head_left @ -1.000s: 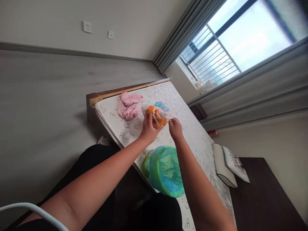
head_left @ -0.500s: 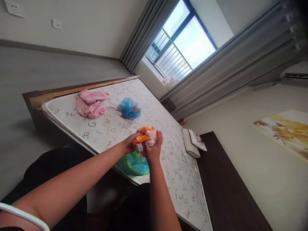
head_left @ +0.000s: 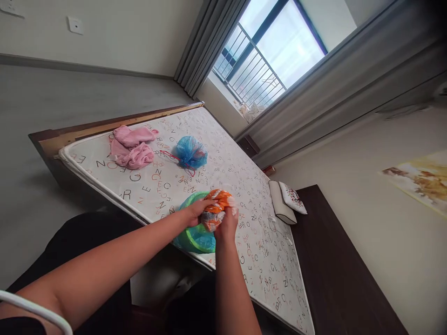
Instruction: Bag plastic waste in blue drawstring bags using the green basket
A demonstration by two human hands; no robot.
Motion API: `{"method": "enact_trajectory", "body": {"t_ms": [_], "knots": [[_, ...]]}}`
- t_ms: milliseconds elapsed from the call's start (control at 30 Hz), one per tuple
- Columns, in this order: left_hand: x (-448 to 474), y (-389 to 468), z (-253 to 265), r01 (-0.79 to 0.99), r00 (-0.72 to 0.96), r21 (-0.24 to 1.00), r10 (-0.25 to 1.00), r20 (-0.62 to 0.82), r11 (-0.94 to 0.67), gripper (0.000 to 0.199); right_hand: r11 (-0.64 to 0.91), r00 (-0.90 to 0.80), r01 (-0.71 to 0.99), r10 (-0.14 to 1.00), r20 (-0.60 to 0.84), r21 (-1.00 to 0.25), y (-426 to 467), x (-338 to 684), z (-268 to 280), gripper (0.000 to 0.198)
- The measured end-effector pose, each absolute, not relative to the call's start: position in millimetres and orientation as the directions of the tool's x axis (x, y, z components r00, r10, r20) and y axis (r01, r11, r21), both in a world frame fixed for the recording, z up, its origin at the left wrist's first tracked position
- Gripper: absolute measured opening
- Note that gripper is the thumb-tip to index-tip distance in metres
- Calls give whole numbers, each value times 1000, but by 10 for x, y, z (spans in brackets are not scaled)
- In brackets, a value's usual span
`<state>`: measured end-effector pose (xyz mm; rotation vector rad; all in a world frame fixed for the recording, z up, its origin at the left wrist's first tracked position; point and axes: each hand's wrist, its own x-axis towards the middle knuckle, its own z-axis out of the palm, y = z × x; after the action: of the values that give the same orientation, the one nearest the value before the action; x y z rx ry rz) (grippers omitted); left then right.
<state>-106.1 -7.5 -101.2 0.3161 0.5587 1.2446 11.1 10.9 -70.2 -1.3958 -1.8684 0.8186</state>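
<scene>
Between both hands is a crumpled orange and white plastic bag [head_left: 217,203], bunched into a lump with a greyish patch at its lower side. My left hand [head_left: 197,211] is closed around its left side. On the right side, my right hand [head_left: 227,222] grips it from below, its fingers partly hidden. Beneath the hands stands a green bin [head_left: 191,242] with a blue liner, at the mattress edge; the hands and bag cover part of its opening. Farther up the mattress lies a tied blue plastic bag [head_left: 191,152] with red drawstrings.
A pink cloth [head_left: 134,146] lies crumpled on the letter-print mattress [head_left: 258,270]. Two pillows [head_left: 282,202] rest by the dark headboard [head_left: 335,251]. A wooden bed rail [head_left: 104,123] runs along the far left, and grey curtains [head_left: 206,46] frame the window.
The orange and white bag has been turned and squeezed into a rounder lump, with both hands still on it. The camera view has shifted slightly, and more of the green bin's rim shows.
</scene>
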Motion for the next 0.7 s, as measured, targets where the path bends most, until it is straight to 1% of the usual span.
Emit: {"method": "enact_trajectory", "body": {"t_ms": [33,67,100,133,167,200,233,267,333,400,433,467,500,567,600,633,700], "knots": [[-1076,-45,-1032,-805,107,545,961,-254,233,50,238,-102,592,970,222,-770,63,112,-694,64],[-1099,-17,-1051,-782,11,598,963,-270,177,50,265,-41,640,949,312,-721,9,126,-679,67],[-1127,5,-1066,-742,-58,656,961,-270,139,51,325,-73,698,919,388,-639,-47,147,-659,70],[-1158,16,-1074,-694,-88,709,962,-258,126,51,416,-191,740,883,428,-528,-97,171,-640,75],[-1189,15,-1074,-651,-88,749,967,-240,126,51,510,-338,753,842,420,-416,-136,195,-627,78],[-1220,3,-1066,-615,-63,778,974,-216,133,54,587,-469,741,800,375,-325,-158,216,-623,80],[-1250,-20,-1049,-585,-17,798,982,-188,143,59,639,-558,722,765,322,-265,-162,235,-632,79],[-1280,-49,-1027,-558,41,815,986,-159,155,65,665,-601,708,744,292,-237,-148,256,-655,75],[-1349,-108,-972,-479,164,858,980,-116,182,77,679,-612,688,733,297,-256,-88,313,-740,62],[-1443,-143,-921,-333,245,920,961,-127,206,84,675,-588,652,738,330,-346,-24,395,-868,51],[-1502,-145,-902,-231,239,953,961,-141,198,87,661,-562,639,750,349,-392,-5,440,-944,48],[-1568,-136,-890,-111,197,979,969,-147,171,88,640,-525,639,769,365,-427,4,483,-1027,44],[-1641,-117,-886,21,116,991,984,-134,133,88,611,-482,656,791,377,-443,2,519,-1112,42],[-1793,-63,-901,290,-74,950,993,-95,113,83,545,-428,728,836,344,-417,-16,561,-1277,38],[-1866,-33,-921,392,-147,909,985,-93,144,78,517,-436,769,854,284,-376,-22,563,-1348,39],[-1930,-6,-946,467,-185,864,976,-114,190,74,500,-460,804,866,198,-322,-20,555,-1408,43],[-2019,30,-1010,546,-171,797,966,-196,258,67,502,-518,841,855,-28,-203,23,520,-1484,60]]}}
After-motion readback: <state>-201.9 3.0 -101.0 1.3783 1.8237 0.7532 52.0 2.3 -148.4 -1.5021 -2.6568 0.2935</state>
